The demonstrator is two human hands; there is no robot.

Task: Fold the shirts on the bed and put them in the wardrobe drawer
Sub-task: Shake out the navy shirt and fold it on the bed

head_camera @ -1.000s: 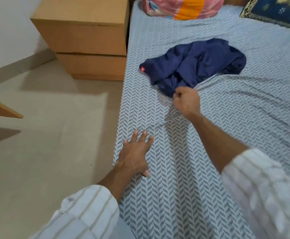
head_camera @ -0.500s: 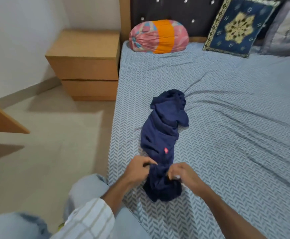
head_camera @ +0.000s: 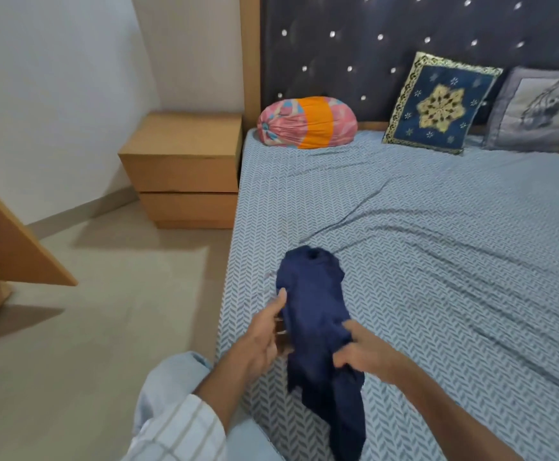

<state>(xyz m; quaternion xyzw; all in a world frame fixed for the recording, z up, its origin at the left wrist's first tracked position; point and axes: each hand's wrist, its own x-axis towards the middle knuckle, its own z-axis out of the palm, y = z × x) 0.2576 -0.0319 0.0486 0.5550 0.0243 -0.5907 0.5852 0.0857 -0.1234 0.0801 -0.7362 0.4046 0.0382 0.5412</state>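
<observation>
A navy blue shirt lies bunched in a long strip near the left edge of the bed, and its near end droops toward me. My left hand grips the shirt's left side, thumb pointing up along the cloth. On the right side my right hand pinches the cloth with curled fingers. The wardrobe drawer is out of view.
A wooden two-drawer nightstand stands left of the bed by the wall. A pink and orange bolster, a blue patterned cushion and a grey cushion lean at the headboard. A slanted wooden panel juts in at left.
My right hand dragged the heaped shirt toward me to the bed's left edge. My left hand left the sheet and took hold of it. Both hands now hold it higher and farther apart.
</observation>
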